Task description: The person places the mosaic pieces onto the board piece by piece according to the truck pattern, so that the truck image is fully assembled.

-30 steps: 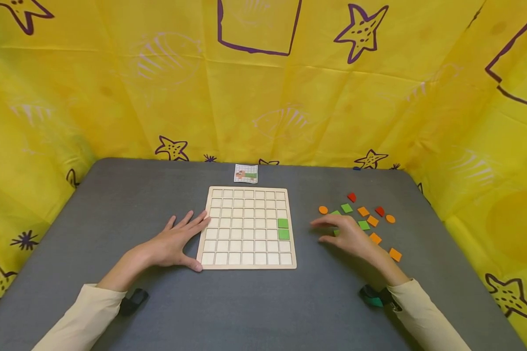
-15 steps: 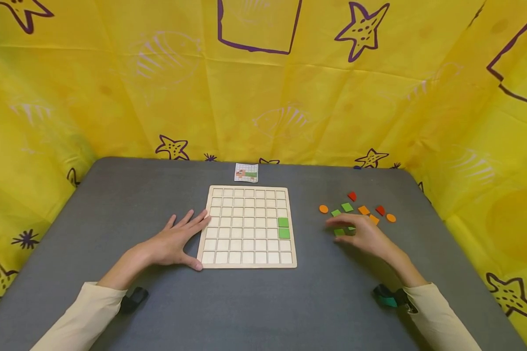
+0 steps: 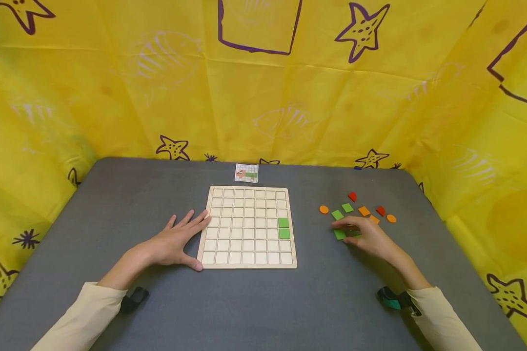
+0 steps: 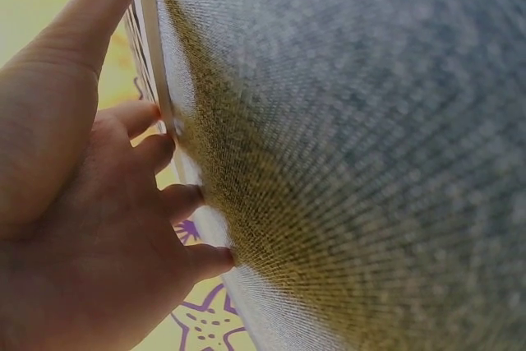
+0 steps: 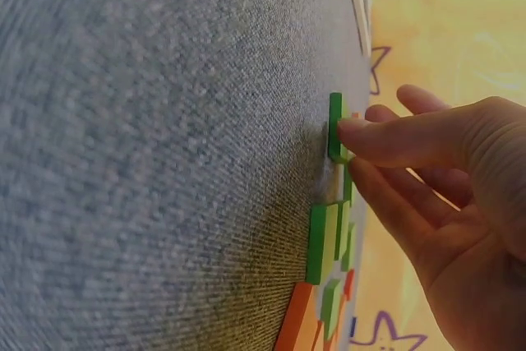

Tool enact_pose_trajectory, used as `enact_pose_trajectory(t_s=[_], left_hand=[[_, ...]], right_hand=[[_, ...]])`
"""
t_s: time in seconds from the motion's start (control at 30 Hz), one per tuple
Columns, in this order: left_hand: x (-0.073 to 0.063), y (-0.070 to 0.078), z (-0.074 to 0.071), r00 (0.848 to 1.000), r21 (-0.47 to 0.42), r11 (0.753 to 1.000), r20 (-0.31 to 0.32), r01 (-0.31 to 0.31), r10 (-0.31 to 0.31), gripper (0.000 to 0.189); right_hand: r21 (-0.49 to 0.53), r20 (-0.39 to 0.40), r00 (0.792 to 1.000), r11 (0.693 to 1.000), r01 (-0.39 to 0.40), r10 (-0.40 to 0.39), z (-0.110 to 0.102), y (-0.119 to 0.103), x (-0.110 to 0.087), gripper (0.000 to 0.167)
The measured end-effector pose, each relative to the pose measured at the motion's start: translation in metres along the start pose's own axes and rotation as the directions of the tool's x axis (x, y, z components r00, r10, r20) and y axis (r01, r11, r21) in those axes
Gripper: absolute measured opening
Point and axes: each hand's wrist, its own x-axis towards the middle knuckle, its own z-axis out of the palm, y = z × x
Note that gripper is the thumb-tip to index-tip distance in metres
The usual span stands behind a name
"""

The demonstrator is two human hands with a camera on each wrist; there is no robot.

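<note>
A pale wooden grid board (image 3: 248,266) lies mid-table, with two green square tiles (image 3: 283,228) in its rightmost column. My left hand (image 3: 173,243) is spread along its left edge, fingers and thumb touching the frame; the left wrist view shows these fingers (image 4: 185,200) at the rim. On the right, my right hand (image 3: 369,237) hovers low over loose tiles, thumb and fingertips apart. A green square tile (image 3: 339,235) lies by its fingertips; in the right wrist view the thumb overlaps a green tile (image 5: 334,129), contact unclear. More tiles are partly hidden under the hand.
Beyond the right hand lie further green squares (image 3: 347,207), orange squares (image 3: 363,211), orange discs (image 3: 323,209) and red rounded pieces (image 3: 353,196). A small printed grid card (image 3: 246,173) lies behind the board. Yellow patterned cloth (image 3: 263,97) surrounds the grey table (image 3: 263,307).
My right hand has moved to the right over the loose tiles, uncovering green tiles at its left and covering others. The left hand and the board have stayed put.
</note>
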Motion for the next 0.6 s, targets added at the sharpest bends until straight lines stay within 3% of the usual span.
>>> enact_pose_trajectory(t_s=[0.6], left_hand=[[-0.0002,-0.0002,-0.0002,1.0,-0.008,1.0,-0.005,-0.01,0.01,0.118]], right_hand=[[0.001,0.0,1.0,1.0,-0.023,0.023,0.001,0.0023,0.0009,0.045]])
